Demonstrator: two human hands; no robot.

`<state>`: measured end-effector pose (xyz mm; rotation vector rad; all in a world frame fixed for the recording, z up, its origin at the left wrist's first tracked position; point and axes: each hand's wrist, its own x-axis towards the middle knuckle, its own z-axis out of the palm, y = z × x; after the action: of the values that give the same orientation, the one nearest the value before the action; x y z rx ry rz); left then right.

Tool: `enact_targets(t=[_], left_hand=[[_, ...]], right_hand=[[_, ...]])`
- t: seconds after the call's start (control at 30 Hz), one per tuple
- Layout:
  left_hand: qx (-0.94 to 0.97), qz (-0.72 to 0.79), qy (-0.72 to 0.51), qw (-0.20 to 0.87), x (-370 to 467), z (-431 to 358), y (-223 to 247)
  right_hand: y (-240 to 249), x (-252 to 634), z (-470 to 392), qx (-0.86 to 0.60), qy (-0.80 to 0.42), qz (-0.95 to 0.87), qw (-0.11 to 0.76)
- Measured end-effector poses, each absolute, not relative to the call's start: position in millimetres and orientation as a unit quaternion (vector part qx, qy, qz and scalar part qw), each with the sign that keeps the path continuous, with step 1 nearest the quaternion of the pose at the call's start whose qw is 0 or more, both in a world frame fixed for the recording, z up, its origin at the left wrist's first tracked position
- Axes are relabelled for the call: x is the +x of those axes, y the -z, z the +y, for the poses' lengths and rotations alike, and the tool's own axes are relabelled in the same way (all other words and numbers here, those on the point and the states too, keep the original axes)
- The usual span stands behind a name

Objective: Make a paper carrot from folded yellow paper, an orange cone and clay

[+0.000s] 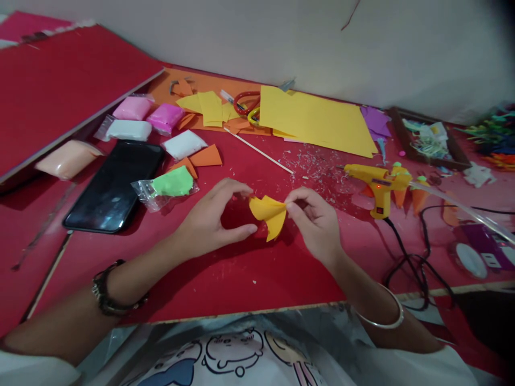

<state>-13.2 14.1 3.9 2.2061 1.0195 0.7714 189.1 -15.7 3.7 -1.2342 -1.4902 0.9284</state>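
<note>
A small yellow paper piece [270,214], folded and curved into pointed flaps, is held above the red tabletop. My right hand [316,222] pinches its right tip between thumb and fingers. On the other side, my left hand [219,217] has thumb and fingers apart in a wide curve. Its fingertips come close to the paper's left edge; whether they touch it I cannot tell. Beyond the hands lies a thin white stick [259,151]. A yellow hot glue gun [378,185] with a small red light lies right of my right hand.
Left are a black phone [115,185], a green clay packet [173,182] and several pink and white packets [132,108]. Behind lie a yellow sheet [317,120], red-handled scissors [246,102] and paper scraps. A black cord [402,252] and a brown tray [428,140] are right.
</note>
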Motion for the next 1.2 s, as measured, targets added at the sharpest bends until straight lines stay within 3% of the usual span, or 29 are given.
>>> enact_targets(t=[0.23,0.97,1.2], left_hand=[[0.730,0.403,-0.290,0.470,-4,6,5],[0.776,0.423,-0.379,0.275,-8,9,-4],[0.798,0.322,-0.432,0.269,-9,7,-4]], right_hand=[[9,189,-10,-0.505,-0.464,-0.514,0.515],[5,187,-12,-0.487,-0.509,-0.555,0.442],[10,188,-11,-0.487,-0.529,-0.546,0.430]])
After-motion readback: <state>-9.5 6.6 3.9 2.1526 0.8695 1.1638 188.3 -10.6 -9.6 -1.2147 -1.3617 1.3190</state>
